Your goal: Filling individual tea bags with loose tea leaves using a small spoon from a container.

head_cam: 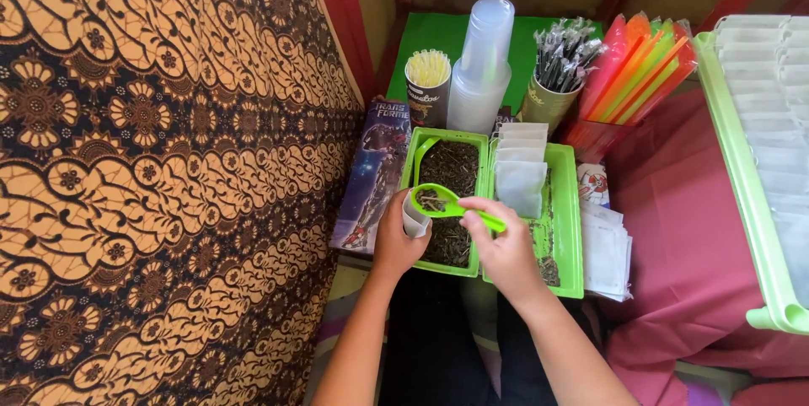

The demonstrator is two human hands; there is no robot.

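While a patterned brown cloth (160, 170) fills the whole side to the left of the green tray (566, 229), a pink cloth (674, 237) spreads to the tray's right, with a pale green rack of white bags (758, 161) beyond it. Behind the tray stand a stack of clear cups (482, 60), a bundle of coloured straws (640, 69) and two cups of sticks (428, 86). Inside the tray's left compartment lie dark dried leaves (455, 166); its right compartment holds white sachets (521, 174). Over the leaves, the left hand (394, 241) is curled around a small white sachet (414, 214), mouth up. The right hand (506, 250) pinches the green scoop (447, 201), whose long axis runs nearly level, handle toward the tray's right, bowl pointing left at the sachet's mouth, carrying leaves.
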